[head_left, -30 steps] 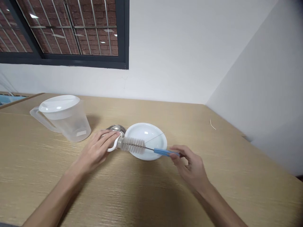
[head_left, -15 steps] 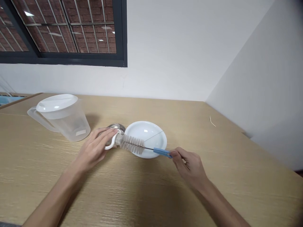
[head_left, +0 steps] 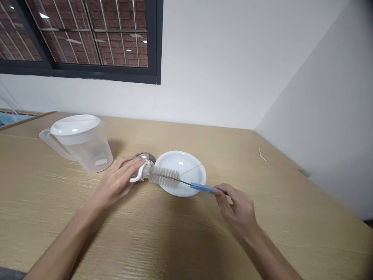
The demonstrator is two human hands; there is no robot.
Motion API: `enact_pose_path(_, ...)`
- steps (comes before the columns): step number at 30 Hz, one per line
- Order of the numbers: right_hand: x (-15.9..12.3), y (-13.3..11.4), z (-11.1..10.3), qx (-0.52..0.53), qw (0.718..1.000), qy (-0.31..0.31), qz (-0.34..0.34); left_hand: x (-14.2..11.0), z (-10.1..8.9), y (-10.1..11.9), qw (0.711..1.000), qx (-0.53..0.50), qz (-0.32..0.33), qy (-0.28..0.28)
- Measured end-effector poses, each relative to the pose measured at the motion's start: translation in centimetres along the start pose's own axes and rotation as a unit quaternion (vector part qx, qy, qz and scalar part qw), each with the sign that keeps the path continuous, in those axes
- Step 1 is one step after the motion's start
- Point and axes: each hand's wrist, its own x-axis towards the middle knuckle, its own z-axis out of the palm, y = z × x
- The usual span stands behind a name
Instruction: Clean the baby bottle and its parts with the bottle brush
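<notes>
In the head view my right hand (head_left: 236,208) is closed on the blue handle (head_left: 204,188) of a bottle brush, held almost level. The white bristles (head_left: 167,177) hang over the left part of a white bowl (head_left: 186,190). Their left end meets the mouth of a small clear container with a white curved rim or handle (head_left: 139,173). Around that container my left hand (head_left: 118,179) is closed, covering most of it. Behind the left fingers sits a shiny metal dish or lid (head_left: 148,156), partly hidden.
A lidded translucent pitcher (head_left: 87,147) stands upright on the wooden table (head_left: 140,233), left of the bowl. At the right lies a thin pale strip (head_left: 262,154). A wall and a barred window (head_left: 96,35) close off the back; another wall rises at the right.
The right hand has shifted slightly right, its grip now nearer the handle's end. The left hand keeps its hold. The whole view has also turned a little.
</notes>
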Motion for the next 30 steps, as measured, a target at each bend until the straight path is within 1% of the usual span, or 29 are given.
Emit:
enact_pose_path(3, -0.16, -0.1, 0.0, 0.021, 0.998, -0.022, 0.061, 0.06, 0.0, 0.16, 1.0, -0.003, 0.006, 0.0)
enact_pose_path(5, -0.3, -0.08, 0.19, 0.048, 0.995, -0.029, 0.084, 0.02, 0.02, 0.09, 1.0, 0.004, 0.003, -0.005)
enact_pose_path(7, -0.38, 0.0, 0.41, 0.062, 0.995, -0.016, 0.083, -0.03, 0.03, -0.06, 1.0, 0.013, 0.0, -0.008)
enact_pose_path(10, -0.33, 0.07, 0.58, 0.049, 0.998, 0.006, 0.036, 0.03, 0.08, -0.26, 1.0, 0.022, -0.002, -0.008)
enact_pose_path(12, -0.23, 0.03, 0.55, 0.036, 0.999, 0.005, 0.017, 0.11, 0.18, -0.32, 1.0, 0.025, 0.002, -0.002)
enact_pose_path(13, -0.18, -0.02, 0.51, 0.032, 0.999, 0.004, 0.018, 0.15, 0.24, -0.31, 1.0, 0.025, 0.007, 0.0)
enact_pose_path(18, 0.0, -0.35, 0.33, 0.029, 0.997, -0.008, 0.068, 0.21, 0.5, 0.0, 0.999, 0.014, 0.033, -0.005)
enact_pose_path(23, -0.11, -0.43, 0.54, 0.052, 0.992, -0.043, 0.106, 0.27, 0.25, 0.21, 1.0, 0.012, 0.023, -0.002)
enact_pose_path(25, -0.21, -0.26, 0.72, 0.05, 0.994, -0.036, 0.094, 0.24, 0.17, 0.04, 1.0, 0.012, 0.011, -0.005)
enact_pose_path(30, -0.08, 0.33, 0.51, 0.028, 0.999, -0.019, -0.003, 0.06, 0.32, -0.35, 1.0, 0.011, -0.003, -0.017)
